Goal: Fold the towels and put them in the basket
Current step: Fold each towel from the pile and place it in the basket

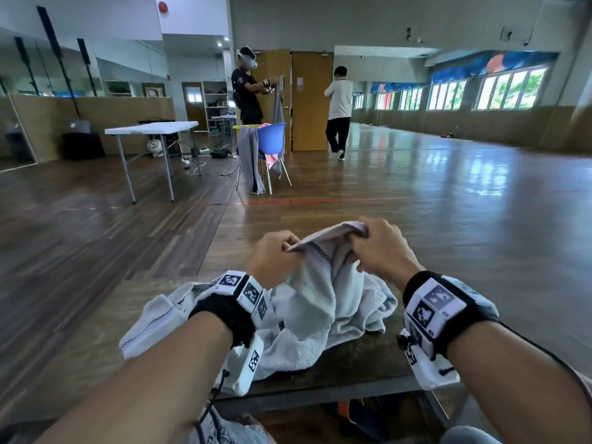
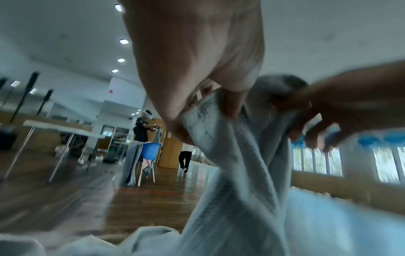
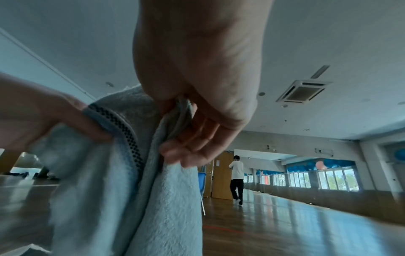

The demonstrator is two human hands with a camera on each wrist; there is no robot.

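Observation:
A pale blue-grey towel (image 1: pixel 315 293) with a dark stitched border hangs bunched between my two hands above a dark table (image 1: pixel 352 363). My left hand (image 1: pixel 275 254) pinches its top edge at the left, thumb and fingers curled on the hem (image 2: pixel 203 110). My right hand (image 1: pixel 373 245) grips the same edge a little to the right, fingers curled round a fold (image 3: pixel 181 110). The towel's lower part lies crumpled on the table, spreading left under my left wrist (image 1: pixel 150 318). No basket shows near me.
A wooden floor stretches ahead. A white folding table (image 1: pixel 150 128) stands at the left. A blue chair (image 1: pixel 270 139) draped with grey cloth stands in the middle distance, with a person (image 1: pixel 248 88) behind it. Another person (image 1: pixel 339 110) walks by a wooden door.

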